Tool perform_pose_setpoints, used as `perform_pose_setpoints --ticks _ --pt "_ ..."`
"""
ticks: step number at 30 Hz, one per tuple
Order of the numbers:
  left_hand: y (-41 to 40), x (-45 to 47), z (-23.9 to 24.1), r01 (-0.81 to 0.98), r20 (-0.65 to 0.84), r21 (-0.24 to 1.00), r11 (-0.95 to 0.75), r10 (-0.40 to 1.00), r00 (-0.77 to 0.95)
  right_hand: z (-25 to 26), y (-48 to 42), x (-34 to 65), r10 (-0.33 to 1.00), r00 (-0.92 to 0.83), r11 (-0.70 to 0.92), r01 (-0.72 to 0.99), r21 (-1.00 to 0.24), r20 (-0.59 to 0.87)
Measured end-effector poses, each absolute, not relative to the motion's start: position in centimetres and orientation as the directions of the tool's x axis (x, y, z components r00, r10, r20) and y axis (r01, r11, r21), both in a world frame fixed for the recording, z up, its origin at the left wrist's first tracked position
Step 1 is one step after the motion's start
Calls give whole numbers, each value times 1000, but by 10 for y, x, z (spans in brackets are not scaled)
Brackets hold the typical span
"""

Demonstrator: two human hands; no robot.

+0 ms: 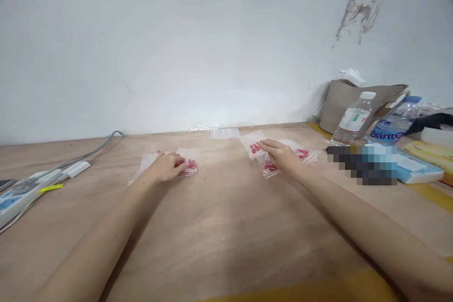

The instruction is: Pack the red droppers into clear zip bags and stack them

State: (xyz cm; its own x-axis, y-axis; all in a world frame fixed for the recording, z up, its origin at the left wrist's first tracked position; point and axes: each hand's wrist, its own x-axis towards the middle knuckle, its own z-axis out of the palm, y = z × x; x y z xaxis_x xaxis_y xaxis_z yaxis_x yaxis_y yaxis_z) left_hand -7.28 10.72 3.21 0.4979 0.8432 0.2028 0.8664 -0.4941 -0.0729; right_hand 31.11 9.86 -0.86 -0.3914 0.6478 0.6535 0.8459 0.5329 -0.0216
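My left hand lies on a stack of small clear zip bags holding red pieces, its fingers curled over the top bag. My right hand rests flat with fingers stretched out on another group of the same bags, spread on the wooden table. One more bag shows just right of that hand. An empty clear bag lies farther back near the wall.
A power strip with grey cable sits at the left edge. At the right stand two water bottles, a grey bag, a blue-white pack and yellow items. A white wall runs behind the table.
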Motion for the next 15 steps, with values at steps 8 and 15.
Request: perform_pose_setpoints --ticks 8,15 --pt "96 -39 23 842 193 -40 -539 822 535 12 71 321 847 -376 382 922 62 374" --pt "81 28 -8 720 346 121 -683 709 614 12 73 257 613 -607 734 674 -80 505"
